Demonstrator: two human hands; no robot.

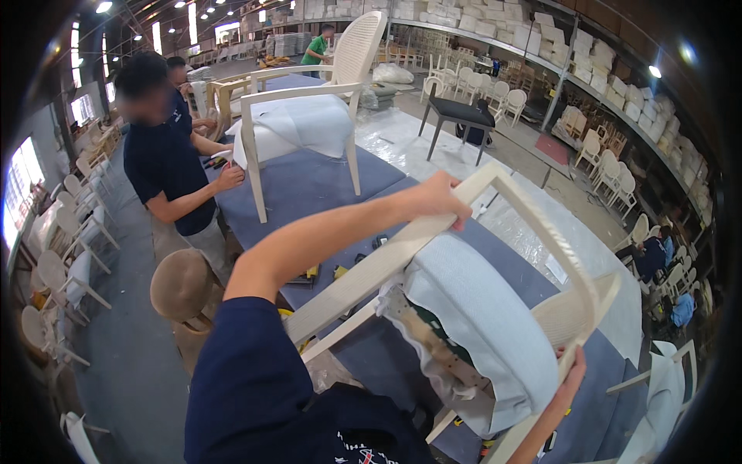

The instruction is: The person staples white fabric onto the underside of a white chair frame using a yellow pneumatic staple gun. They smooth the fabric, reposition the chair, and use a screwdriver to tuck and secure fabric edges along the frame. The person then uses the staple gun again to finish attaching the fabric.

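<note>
A pale wooden armchair is tilted in front of me above the padded table. Its seat is wrapped in light blue-white fabric, and the loose edge of the cloth hangs open, baring the seat's underside. My left hand is closed round the frame near the top corner where leg and armrest meet. Lower on the right, my right hand grips the frame on the other side of the seat, its fingers partly hidden. The chair's woven back shows behind the armrest.
Blue-grey padding covers the table. Another armchair stands on it, with a co-worker at its left side. Tools lie under my left arm. A round brown stool stands left; a dark bench is beyond.
</note>
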